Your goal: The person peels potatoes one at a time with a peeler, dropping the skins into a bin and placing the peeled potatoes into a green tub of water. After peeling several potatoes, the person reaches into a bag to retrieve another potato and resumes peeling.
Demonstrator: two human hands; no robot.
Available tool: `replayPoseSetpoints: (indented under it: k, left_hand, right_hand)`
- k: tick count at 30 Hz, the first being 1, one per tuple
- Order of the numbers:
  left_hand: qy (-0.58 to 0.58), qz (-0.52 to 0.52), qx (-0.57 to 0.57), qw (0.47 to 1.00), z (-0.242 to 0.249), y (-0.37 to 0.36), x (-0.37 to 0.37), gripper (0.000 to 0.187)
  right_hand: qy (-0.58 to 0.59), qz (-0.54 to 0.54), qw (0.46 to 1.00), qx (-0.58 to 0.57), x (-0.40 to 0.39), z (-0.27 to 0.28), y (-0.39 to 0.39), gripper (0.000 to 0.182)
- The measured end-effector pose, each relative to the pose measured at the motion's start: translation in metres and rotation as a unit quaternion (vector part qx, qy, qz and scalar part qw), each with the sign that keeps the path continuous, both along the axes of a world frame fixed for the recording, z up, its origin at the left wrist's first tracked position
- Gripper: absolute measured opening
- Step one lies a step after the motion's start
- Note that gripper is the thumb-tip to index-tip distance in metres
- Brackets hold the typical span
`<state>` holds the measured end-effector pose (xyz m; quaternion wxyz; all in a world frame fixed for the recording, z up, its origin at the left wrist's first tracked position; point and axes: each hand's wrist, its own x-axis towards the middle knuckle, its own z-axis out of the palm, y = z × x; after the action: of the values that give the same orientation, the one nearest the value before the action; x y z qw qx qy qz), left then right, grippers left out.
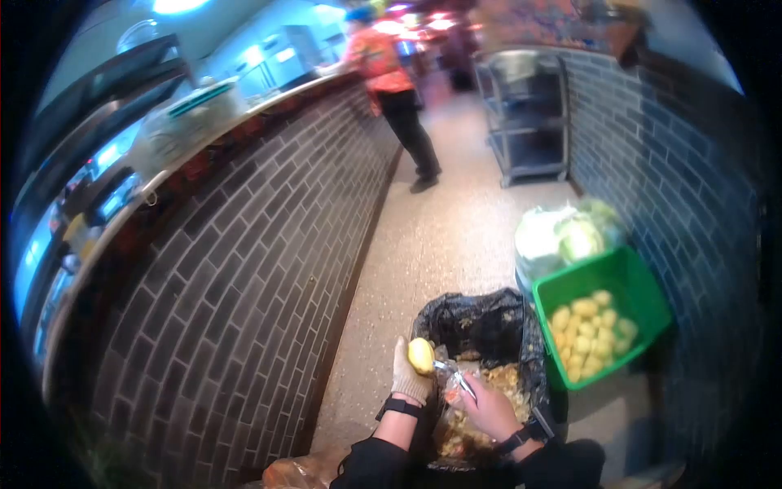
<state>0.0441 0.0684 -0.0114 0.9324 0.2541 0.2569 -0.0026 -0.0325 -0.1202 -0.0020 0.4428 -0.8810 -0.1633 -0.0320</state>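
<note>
My left hand (407,376), in a pale knit glove, is closed around a peeled yellow potato (421,356). My bare right hand (491,410) grips a peeler (456,377) by its dark handle, and its metal head is at the potato's right side. Both hands are above a bin lined with a black bag (468,314), which has peelings (509,383) and some clear plastic inside. To the right, a green crate (607,273) contains several peeled potatoes (588,336).
Behind the crate sit cabbages (580,236) in a clear bag. A wheeled cart (529,122) stands along the right brick wall. Further up the aisle is a person in a red patterned shirt (383,61) beside the left counter wall (236,261). A plastic bag (301,471) lies at the bottom left.
</note>
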Motion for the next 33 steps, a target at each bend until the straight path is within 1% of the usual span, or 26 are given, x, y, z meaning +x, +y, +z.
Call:
replayPoseSetpoints:
  k: [1, 2, 3, 5, 12, 14, 17, 19, 20, 21, 22, 23, 24, 25, 26, 27, 28, 29, 30, 31, 32, 33]
  left_hand:
    - [0.005, -0.012, -0.008, 1.0, -0.002, -0.002, -0.001, 0.054]
    - [-0.016, -0.023, -0.024, 0.999, -0.009, -0.001, 0.0, 0.05]
    - [-0.02, -0.02, -0.028, 0.999, -0.009, -0.002, 0.0, 0.05]
    - [0.01, -0.054, 0.001, 0.999, -0.01, -0.002, 0.0, 0.048]
    - [-0.003, -0.061, 0.014, 0.998, -0.005, 0.003, -0.004, 0.043]
    - [0.013, -0.058, -0.006, 0.998, -0.005, 0.006, -0.005, 0.041]
    - [-0.004, -0.041, 0.011, 0.999, 0.004, 0.003, -0.008, 0.039]
    - [-0.011, -0.043, 0.009, 0.999, -0.001, 0.004, -0.005, 0.036]
    - [-0.018, -0.046, 0.008, 0.999, -0.004, 0.004, -0.004, 0.033]
    - [-0.014, -0.047, 0.007, 0.999, -0.007, 0.004, -0.004, 0.033]
    - [-0.028, -0.031, 0.052, 0.998, -0.011, 0.003, -0.004, 0.031]
    - [-0.041, -0.016, 0.097, 0.994, -0.013, 0.002, -0.004, 0.029]
    - [-0.046, -0.014, 0.144, 0.988, -0.008, 0.001, -0.008, 0.03]
    - [-0.031, -0.02, 0.144, 0.989, 0.005, -0.004, -0.015, 0.03]
    - [-0.031, -0.026, 0.169, 0.985, 0.02, -0.011, -0.024, 0.032]
    - [-0.034, -0.036, 0.193, 0.98, 0.029, -0.014, -0.024, 0.035]
    - [-0.033, -0.052, 0.169, 0.984, 0.021, -0.011, -0.021, 0.037]
    - [-0.033, -0.066, 0.145, 0.987, 0.012, -0.008, -0.017, 0.04]
    - [-0.032, -0.071, 0.143, 0.987, 0.015, -0.011, -0.017, 0.044]
    - [-0.031, -0.086, 0.134, 0.987, 0.019, -0.014, -0.019, 0.044]
    - [-0.013, -0.109, 0.129, 0.985, 0.028, -0.018, -0.022, 0.043]
    - [0.002, -0.131, 0.124, 0.983, 0.037, -0.022, -0.026, 0.043]
  right_hand:
    - [-0.01, 0.004, 1.0, -0.007, 0.002, 0.005, -0.001, 0.039]
    - [0.02, 0.004, 1.0, -0.023, 0.0, 0.012, -0.001, 0.039]
    - [0.053, 0.004, 0.998, -0.039, -0.002, 0.015, 0.0, 0.04]
    - [0.049, -0.004, 0.998, -0.043, -0.001, 0.008, 0.001, 0.036]
    - [0.04, -0.006, 0.999, -0.034, -0.001, 0.006, 0.001, 0.036]
    - [0.038, -0.005, 0.999, -0.034, 0.0, 0.01, 0.002, 0.036]
    - [0.07, -0.014, 0.997, -0.041, 0.001, 0.019, 0.002, 0.037]
    - [-0.006, -0.032, 0.999, 0.014, 0.002, 0.023, 0.003, 0.035]
    - [-0.004, -0.033, 0.999, 0.014, 0.001, 0.026, 0.002, 0.035]
    - [0.024, -0.042, 0.998, 0.043, 0.001, 0.029, 0.0, 0.033]
    - [0.052, -0.05, 0.995, 0.072, 0.002, 0.034, -0.001, 0.031]
    - [0.058, -0.052, 0.994, 0.072, 0.004, 0.032, -0.001, 0.031]
    - [0.028, -0.051, 0.99, 0.127, 0.008, 0.023, -0.002, 0.031]
    - [0.005, -0.055, 0.982, 0.181, 0.009, 0.012, -0.004, 0.033]
    - [0.043, -0.033, 0.977, 0.208, 0.013, 0.004, -0.008, 0.032]
    - [0.078, -0.018, 0.956, 0.283, 0.02, -0.014, -0.005, 0.03]
    - [0.079, -0.007, 0.945, 0.317, 0.023, -0.031, -0.007, 0.03]
    - [0.156, -0.006, 0.935, 0.319, 0.02, -0.016, -0.011, 0.023]
    - [0.199, -0.001, 0.921, 0.334, 0.017, 0.006, -0.013, 0.017]
    - [0.238, 0.005, 0.906, 0.349, 0.017, 0.02, -0.014, 0.015]
    - [0.246, -0.007, 0.903, 0.352, 0.018, 0.017, -0.016, 0.015]
    - [0.226, -0.007, 0.923, 0.312, 0.02, 0.013, -0.019, 0.017]
